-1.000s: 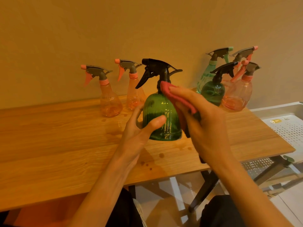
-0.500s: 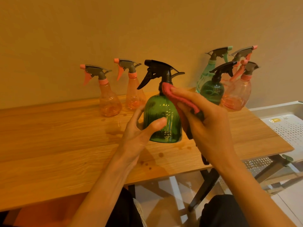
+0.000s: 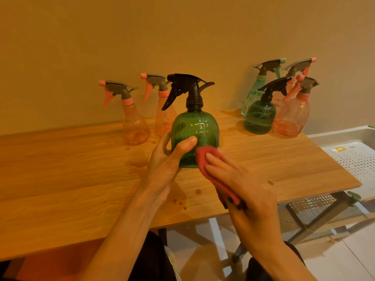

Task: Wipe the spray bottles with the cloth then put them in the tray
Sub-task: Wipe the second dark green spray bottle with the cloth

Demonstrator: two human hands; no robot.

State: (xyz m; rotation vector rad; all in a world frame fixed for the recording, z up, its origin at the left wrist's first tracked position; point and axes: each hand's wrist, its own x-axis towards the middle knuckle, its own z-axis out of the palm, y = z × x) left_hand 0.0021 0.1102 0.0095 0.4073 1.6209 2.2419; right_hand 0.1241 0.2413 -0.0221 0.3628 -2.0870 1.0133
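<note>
1. Right hand (image 3: 243,191) presses the red cloth (image 3: 215,175) on the green spray bottle (image 3: 194,136)'s lower side; can't tell how it's gripped.
2. Left hand (image 3: 166,163) wraps the bottle, upright near the table (image 3: 60,179)'s front edge.
3. White tray (image 3: 353,157), cut off right, holds nothing visible.

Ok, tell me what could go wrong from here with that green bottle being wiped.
1. The left hand holds the green bottle only low on its side, and the right hand pushes the red cloth against its base; a hard wipe could tip it.
2. Wet spots lie on the table near the bottle, so it might slide.
3. The pink bottles stand close behind and could get knocked over.
</note>
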